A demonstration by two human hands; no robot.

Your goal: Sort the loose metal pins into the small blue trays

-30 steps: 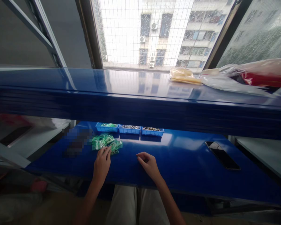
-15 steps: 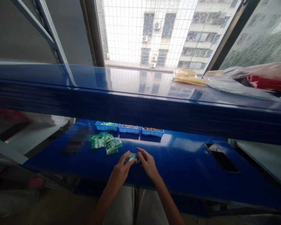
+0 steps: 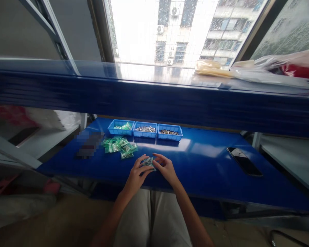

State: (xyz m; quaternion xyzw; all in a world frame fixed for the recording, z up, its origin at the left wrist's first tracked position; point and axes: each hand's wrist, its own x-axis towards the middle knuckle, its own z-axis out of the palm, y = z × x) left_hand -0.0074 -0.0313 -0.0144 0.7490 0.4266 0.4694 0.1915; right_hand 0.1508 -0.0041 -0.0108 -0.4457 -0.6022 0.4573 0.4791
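Note:
Between my two hands, just above the near part of the blue table, is a small clear green-tinted plastic bag [image 3: 149,162] with metal pieces inside. My left hand [image 3: 138,172] grips it from the left, thumb below and fingers above. From the right, my right hand [image 3: 167,169] pinches the bag's other side with thumb and fingertips. Several similar green bags [image 3: 115,144] lie in a pile to the left, beyond my left hand. The exact kind of metal pieces in the held bag is too small to make out.
Three blue bins stand in a row at the back: one with green bags [image 3: 121,127], one with silver screw-like pieces [image 3: 145,129], one with darker ones [image 3: 170,132]. A phone [image 3: 244,161] lies at right. A blue shelf [image 3: 154,99] crosses above the table.
The view has tilted down, so the bins show more fully below the shelf. My hands still hold the bag, and the fingers of my right hand have closed in on its edge.

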